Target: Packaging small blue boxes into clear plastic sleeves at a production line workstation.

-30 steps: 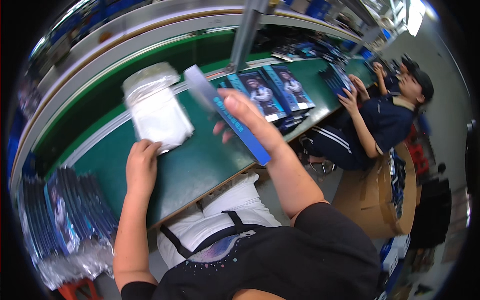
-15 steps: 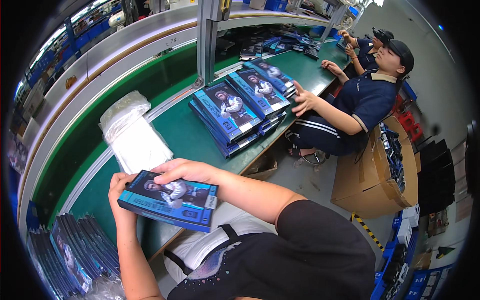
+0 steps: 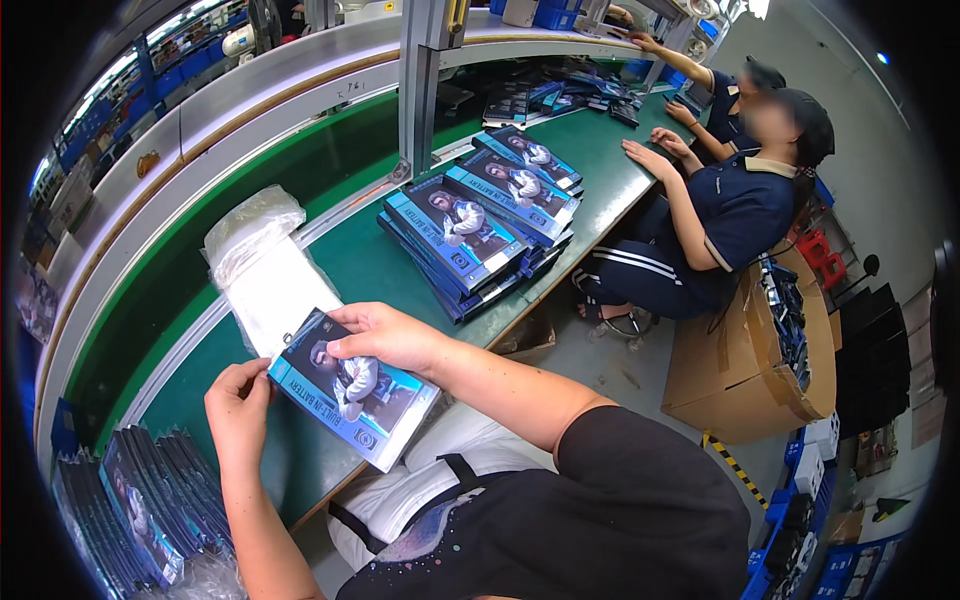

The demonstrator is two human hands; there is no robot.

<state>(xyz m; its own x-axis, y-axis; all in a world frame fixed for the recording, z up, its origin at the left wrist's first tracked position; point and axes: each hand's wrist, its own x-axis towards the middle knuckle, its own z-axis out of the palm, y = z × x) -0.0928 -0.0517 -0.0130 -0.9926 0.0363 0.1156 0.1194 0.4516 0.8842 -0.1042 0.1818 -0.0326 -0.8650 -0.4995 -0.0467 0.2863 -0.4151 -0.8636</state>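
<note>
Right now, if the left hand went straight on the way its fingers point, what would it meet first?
The blue box in the right hand: the left hand has its fingertips at the box's left corner, perhaps touching; depth is hard to judge.

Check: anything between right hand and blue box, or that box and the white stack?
Nothing visible: the right hand holds the blue box directly, and the box's far end overlaps the white stack in view.

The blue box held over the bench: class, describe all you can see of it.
The flat, rectangular blue box looks like glossy card and apparently closed. Its upward face bears lettering and a printed figure in white. Held slanted at the green table's front edge, it has the right grip's thumb on top; the left grip's fingertips meet its left corner.
</note>
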